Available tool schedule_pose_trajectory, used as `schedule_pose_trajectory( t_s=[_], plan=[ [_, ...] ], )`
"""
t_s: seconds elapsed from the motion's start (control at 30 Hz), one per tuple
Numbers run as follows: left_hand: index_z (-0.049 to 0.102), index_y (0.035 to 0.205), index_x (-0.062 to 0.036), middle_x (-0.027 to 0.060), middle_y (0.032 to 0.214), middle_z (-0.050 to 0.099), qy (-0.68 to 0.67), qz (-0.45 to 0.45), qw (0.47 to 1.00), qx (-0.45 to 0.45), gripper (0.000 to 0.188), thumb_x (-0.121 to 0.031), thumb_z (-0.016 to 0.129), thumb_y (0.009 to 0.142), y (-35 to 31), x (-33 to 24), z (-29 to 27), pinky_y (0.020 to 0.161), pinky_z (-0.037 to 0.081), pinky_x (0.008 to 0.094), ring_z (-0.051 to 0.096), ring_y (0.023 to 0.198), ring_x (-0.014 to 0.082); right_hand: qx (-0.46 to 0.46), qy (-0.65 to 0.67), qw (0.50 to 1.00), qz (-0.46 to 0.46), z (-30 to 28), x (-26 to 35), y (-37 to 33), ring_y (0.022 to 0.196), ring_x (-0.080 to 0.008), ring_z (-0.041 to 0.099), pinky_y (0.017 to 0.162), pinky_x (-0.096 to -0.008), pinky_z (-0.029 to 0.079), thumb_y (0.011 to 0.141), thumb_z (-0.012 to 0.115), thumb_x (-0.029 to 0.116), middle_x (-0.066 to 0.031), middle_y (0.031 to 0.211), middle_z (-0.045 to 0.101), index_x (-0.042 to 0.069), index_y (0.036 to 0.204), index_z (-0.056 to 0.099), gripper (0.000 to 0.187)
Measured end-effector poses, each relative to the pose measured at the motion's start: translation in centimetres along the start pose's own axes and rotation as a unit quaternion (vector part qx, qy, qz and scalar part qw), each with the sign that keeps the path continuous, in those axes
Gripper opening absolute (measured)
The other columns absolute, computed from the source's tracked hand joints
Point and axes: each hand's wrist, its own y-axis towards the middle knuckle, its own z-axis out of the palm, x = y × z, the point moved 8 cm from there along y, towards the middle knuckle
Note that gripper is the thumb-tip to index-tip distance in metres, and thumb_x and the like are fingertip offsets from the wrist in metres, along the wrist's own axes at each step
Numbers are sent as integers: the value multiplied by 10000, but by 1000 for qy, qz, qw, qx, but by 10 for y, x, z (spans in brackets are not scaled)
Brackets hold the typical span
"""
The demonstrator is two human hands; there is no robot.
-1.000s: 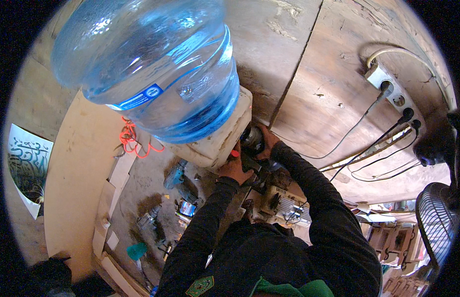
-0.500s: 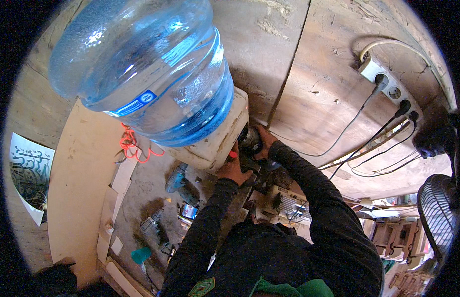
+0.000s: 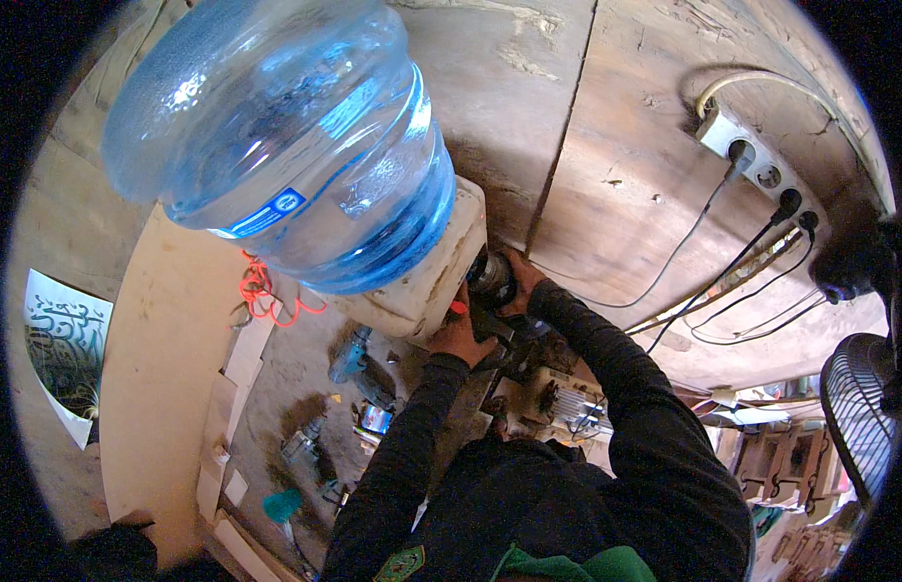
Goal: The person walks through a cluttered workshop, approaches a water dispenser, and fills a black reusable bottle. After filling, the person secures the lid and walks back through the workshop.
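Observation:
A large clear blue water bottle sits tilted in view on top of a dirty cream water dispenser. My left hand is at the dispenser's front, its fingers curled against a small red tap; the fingertips are partly hidden. Just right of it, my right hand wraps round a dark cylindrical container with a shiny band, held close to the dispenser's front. The container's opening and contents cannot be seen.
Left of my arm lie a teal power drill, another power tool and an orange-red coiled hose. A power strip with plugged cables hangs on the wooden wall to the right. A black fan stands at far right.
The view has shifted slightly, so the bottle and dispenser appear a little lower. Both hands stay at the dispenser's front, with the dark container still in my right hand.

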Motion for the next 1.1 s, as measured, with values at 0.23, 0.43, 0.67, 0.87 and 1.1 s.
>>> schedule_pose_trajectory(
  t_s=[0.23,0.43,0.67,0.87,1.1],
  plan=[
    [-223,1591,-224,323,1209,654,32,-3,999,-6,1290,-521,759,809,-4,-1,-1,936,523,582,674,1045,470,27,69,997,23,-6,6,-3,1228,-469,577,1025,-508,499,459,964,338,-290,1332,578,103,1527,231,1316],
    [-171,1605,-210,308,1475,407,12,-27,999,45,1301,-578,762,777,-3,0,-1,1062,428,603,505,1276,492,32,51,997,55,-7,7,-4,1219,-472,582,1030,-504,495,468,957,303,-296,1324,585,101,1522,236,1293],
    [-187,1603,-197,332,1249,631,55,8,998,-42,1280,-560,750,810,-6,-5,-8,952,513,583,657,1076,477,32,77,996,37,-3,4,-1,1260,-444,564,1059,-485,482,407,962,306,-263,1373,562,100,1531,243,1350],
    [-201,1598,-197,324,1208,651,72,42,993,-81,1296,-543,762,802,-3,-5,-8,924,531,580,673,1024,481,6,68,997,20,-2,1,1,1271,-434,563,1072,-477,476,351,971,329,-242,1380,574,120,1547,242,1416],
    [-227,1588,-226,326,1209,651,36,6,999,-16,1300,-469,778,801,-3,-3,-4,923,532,581,677,1006,492,13,56,998,14,0,-4,0,1285,-445,530,1084,-468,455,437,941,313,-283,1381,530,75,1507,275,1283]
  ],
)
